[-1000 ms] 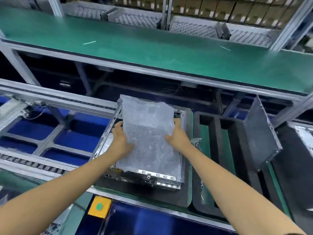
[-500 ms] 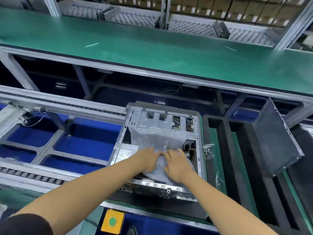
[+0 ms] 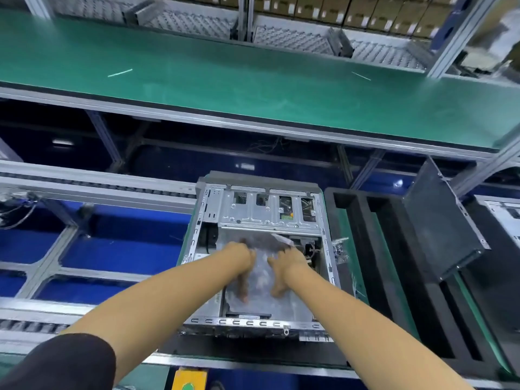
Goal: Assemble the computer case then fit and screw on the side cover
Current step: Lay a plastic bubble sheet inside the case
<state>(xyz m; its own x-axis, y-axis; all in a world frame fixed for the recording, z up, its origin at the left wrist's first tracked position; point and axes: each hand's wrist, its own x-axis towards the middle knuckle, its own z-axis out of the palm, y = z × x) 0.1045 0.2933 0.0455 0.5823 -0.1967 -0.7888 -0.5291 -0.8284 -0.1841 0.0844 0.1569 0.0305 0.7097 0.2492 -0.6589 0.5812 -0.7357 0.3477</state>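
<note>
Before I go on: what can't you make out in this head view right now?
- Fingers of the left hand and right hand: motion-blurred, grip on the plastic bag unclear.
- Computer case interior under the bag and hands: hidden.
- Side cover far face: turned away.
- Yellow button box: cut by bottom edge.

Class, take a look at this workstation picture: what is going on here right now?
A person is working on an open computer case lying on its side on an assembly line. Both hands, the left hand and the right hand, press a crumpled sheet of plastic wrap down inside the case. The side cover is not yet fitted; it leans upright in a black foam tray to the right. A green workbench runs behind.
</note>
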